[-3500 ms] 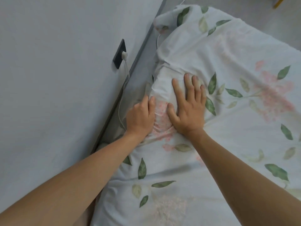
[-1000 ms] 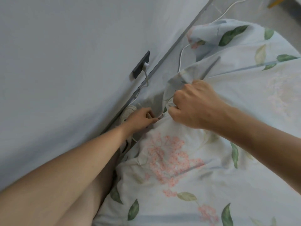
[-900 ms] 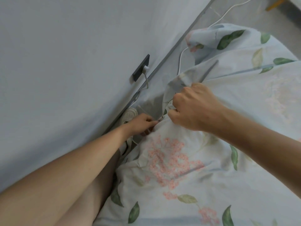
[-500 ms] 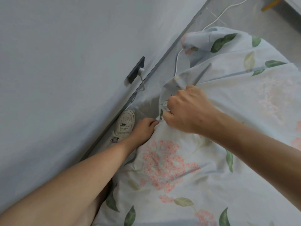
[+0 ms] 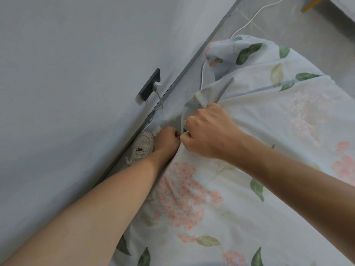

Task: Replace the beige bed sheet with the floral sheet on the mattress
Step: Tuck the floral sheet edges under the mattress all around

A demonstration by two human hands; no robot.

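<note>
Since half a second ago the left hand has come up to meet the right hand, and the knuckles now almost touch at the edge of the bed. Both hands are curled into fists on the floral sheet: the right bunches a fold of its edge, the left pinches cloth just below it. The fingertips of both are tucked under, so how much fabric each holds cannot be made out, and a small dark spot between the fists is too small to identify. The floral sheet covers the whole visible top of the bed and rises in a loose hump at the far corner; the mattress beneath it is hidden, and no beige sheet can be told apart anywhere. Both forearms are cut off by the lower edge of the view. Left of the bed stands a plain grey wall carrying a dark socket with a white plug, whose cable runs down behind the sheet. In the narrow gap of floor by the wall lies a pale sneaker, partly covered by the left wrist.
</note>
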